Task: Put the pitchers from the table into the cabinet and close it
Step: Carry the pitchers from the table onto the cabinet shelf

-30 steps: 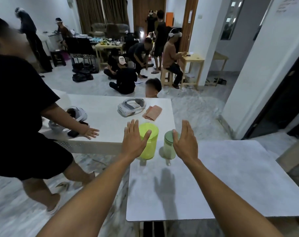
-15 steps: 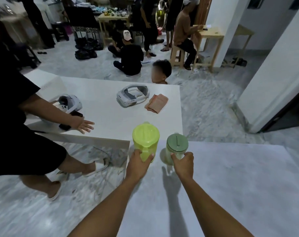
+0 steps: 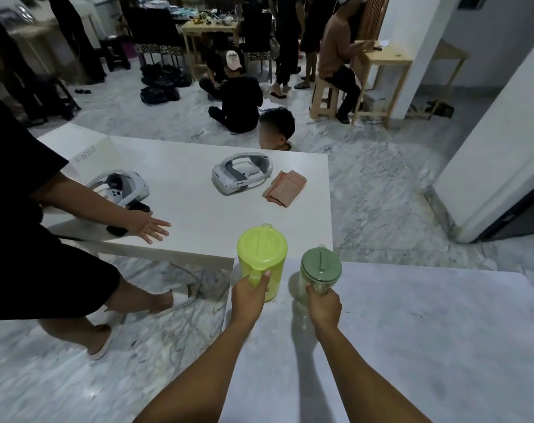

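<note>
On the near table point(image 3: 412, 346), the left hand point(image 3: 249, 296) is gripping the yellow pitcher point(image 3: 262, 257) by its handle; the right hand point(image 3: 323, 306) is gripping the green pitcher point(image 3: 320, 271). Best lifting both upright, clear of the far table point(image 3: 198, 209).

The marbled table point(image 3: 412, 331) lay bare across the lower right of the frame, giving my arms open passage there. Just above, the white table point(image 3: 183, 166) carried two headsets point(image 3: 241, 174) and a folded cloth point(image 3: 285, 188), and a bystander's hand point(image 3: 149, 225) reached over its near left edge.
</note>
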